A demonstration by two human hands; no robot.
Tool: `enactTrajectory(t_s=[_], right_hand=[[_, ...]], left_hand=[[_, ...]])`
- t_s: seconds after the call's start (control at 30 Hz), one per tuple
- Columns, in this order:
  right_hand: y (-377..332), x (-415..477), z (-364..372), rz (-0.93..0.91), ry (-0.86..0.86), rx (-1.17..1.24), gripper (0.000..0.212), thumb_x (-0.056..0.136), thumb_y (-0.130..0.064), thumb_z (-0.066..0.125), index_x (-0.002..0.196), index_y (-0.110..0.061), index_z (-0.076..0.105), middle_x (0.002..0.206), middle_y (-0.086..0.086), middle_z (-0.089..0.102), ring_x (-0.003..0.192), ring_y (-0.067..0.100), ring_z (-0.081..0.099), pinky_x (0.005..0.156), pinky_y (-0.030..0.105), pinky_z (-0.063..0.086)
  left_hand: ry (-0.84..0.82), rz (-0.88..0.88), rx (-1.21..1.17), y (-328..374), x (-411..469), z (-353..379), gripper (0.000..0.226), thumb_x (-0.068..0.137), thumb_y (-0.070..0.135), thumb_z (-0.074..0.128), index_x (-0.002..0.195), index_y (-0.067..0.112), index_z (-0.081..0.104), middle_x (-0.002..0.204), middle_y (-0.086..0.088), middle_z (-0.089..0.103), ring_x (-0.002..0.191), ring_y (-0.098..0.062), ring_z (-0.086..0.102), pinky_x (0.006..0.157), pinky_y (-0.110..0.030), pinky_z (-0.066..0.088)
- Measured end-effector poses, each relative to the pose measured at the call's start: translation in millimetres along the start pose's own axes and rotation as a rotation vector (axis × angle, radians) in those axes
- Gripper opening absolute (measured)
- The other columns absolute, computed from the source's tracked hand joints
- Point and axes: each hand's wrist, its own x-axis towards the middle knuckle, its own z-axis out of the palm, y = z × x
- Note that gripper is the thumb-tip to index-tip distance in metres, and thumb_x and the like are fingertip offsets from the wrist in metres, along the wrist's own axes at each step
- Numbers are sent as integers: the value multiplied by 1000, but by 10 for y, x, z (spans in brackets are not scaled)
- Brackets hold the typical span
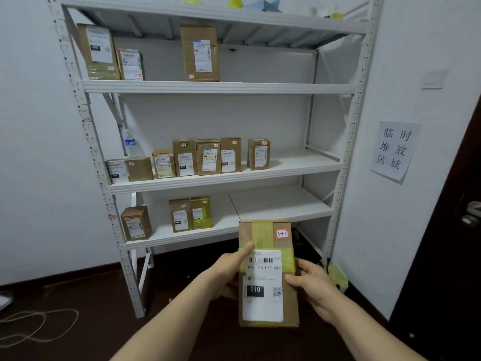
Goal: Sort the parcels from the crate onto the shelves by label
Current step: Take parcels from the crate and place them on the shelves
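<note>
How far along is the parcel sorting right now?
Done: boxes stand on three shelves, most on the middle one. In hand: left hand and right hand grip a parcel tagged 5-1-6, not yet shelved. Left: shelving it; the crate is out of view, so the rest is unknown.

The white metal rack (218,87) bears twelve brown cardboard parcels (200,53) and one clear plastic bottle (131,145). One more parcel (268,277) is before it.

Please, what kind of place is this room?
Probably a small parcel sorting or storage room: a white metal rack holds labelled cardboard parcels, the left hand and right hand hold another parcel with a handwritten sticker, and a paper sign hangs on the wall.
</note>
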Motion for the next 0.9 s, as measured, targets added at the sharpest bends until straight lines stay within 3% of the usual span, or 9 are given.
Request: enactTrajectory(t_s=[0.13, 0.23, 0.37, 0.47, 0.6, 0.67, 0.8, 0.9], right_hand=[[106, 218, 35, 14, -34, 11, 43, 82, 14, 60, 119, -7, 59, 100, 8, 73, 96, 24, 68, 91, 41, 52], [191, 333, 129, 40, -63, 24, 41, 83, 12, 59, 115, -13, 60, 101, 7, 72, 97, 22, 67, 90, 37, 52], [330, 469, 244, 82, -73, 17, 35, 84, 9, 60, 105, -19, 63, 99, 4, 73, 95, 19, 68, 82, 33, 52], [311, 670, 310, 95, -65, -24, 34, 84, 9, 60, 96, -23, 62, 97, 3, 73, 94, 19, 68, 85, 34, 53], [251, 1133, 409, 107, -38, -44, 35, 84, 10, 59, 103, -19, 61, 101, 5, 71, 97, 20, 67, 87, 35, 53], [221, 1406, 482, 110, -26, -42, 37, 85, 8, 59, 109, -19, 60, 103, 4, 71, 97, 18, 66, 83, 33, 53], [160, 1896, 614, 134, 7, -45, 34, 86, 9, 57, 101, -21, 58, 100, 0, 69, 90, 10, 63, 65, 22, 45], [192, 2253, 651, 151, 39, -56, 36, 85, 11, 58, 112, -12, 60, 104, 4, 70, 94, 13, 65, 66, 23, 46]], left_hand=[[30, -11, 6, -25, 35, -58, 58, 80, 63, 60, 118, 19, 61, 109, -5, 65, 99, -24, 62, 89, -48, 50], [54, -26, 43, -82, 112, -114, 46, 84, 54, 61, 113, 19, 63, 104, -3, 67, 96, -22, 64, 89, -47, 50], [44, -68, 32, -220, 305, -207, 49, 81, 58, 62, 110, 18, 66, 104, -6, 69, 98, -26, 65, 92, -52, 50], [46, -81, -6, -261, 568, -288, 46, 83, 57, 61, 106, 18, 66, 104, -7, 69, 97, -27, 65, 92, -52, 50], [38, -81, -31, -173, 1074, -432, 45, 84, 56, 60, 105, 16, 65, 104, -9, 67, 97, -29, 64, 90, -51, 51], [29, -78, -33, -85, 1348, -545, 45, 84, 55, 60, 106, 16, 65, 104, -9, 68, 96, -28, 64, 90, -49, 51], [-41, -58, 7, 95, 1877, -762, 41, 86, 54, 59, 110, 22, 62, 105, -6, 67, 96, -25, 64, 83, -43, 51], [-77, -31, 12, 172, 2257, -853, 40, 86, 52, 60, 115, 25, 56, 107, -1, 64, 99, -22, 61, 78, -40, 52]])
